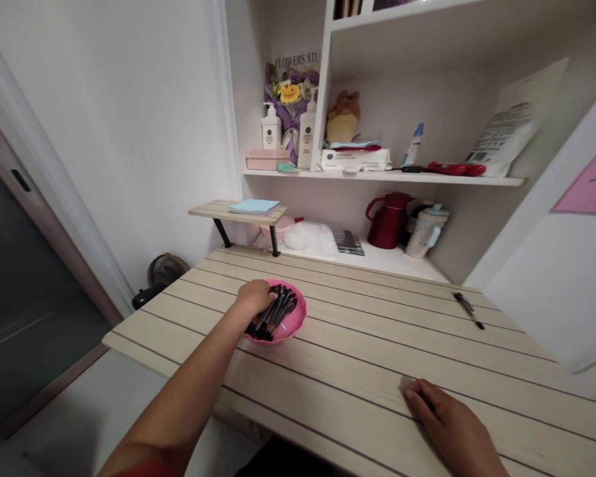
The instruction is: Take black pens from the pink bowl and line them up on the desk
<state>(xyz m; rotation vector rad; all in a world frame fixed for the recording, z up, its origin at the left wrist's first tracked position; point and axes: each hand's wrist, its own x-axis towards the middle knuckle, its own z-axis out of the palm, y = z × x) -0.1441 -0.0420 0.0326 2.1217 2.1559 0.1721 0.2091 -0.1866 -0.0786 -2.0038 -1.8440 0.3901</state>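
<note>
"On the left side of the pale, dark-striped wooden bench (357, 361), what is that round pink thing?"

"It's a glossy pink bowl with a wavy rim (302, 310), and a heap of slim black pens (280, 311) lies in it, most of them slanting the same way."

"And the left hand (255, 297)?"

"Over the bowl's left rim, with the fingers bent down to the pens and the thumb beside them. The fingertips are hidden, so I cannot tell whether it grasps any."

"What about the right hand (449, 417)?"

"Well apart from the bowl, at the near right of the bench. Its fingers curl loosely, and nothing shows in it. Its underside is out of sight, so I cannot tell how far it is clenched."

"Any pens outside the bowl?"

"One, a single black pen with a clear middle (468, 309), lying at the far right of the bench."

"What stands farther back?"

"At the far left, a small raised wooden stand on black legs (208, 210) bears a light-blue paper pad (254, 207). To its right lies a puffy white bundle (310, 238). Farther right, a dark red jug with a handle (389, 224) stands just beside a pale cup with a light-blue lid (422, 235)."
</note>
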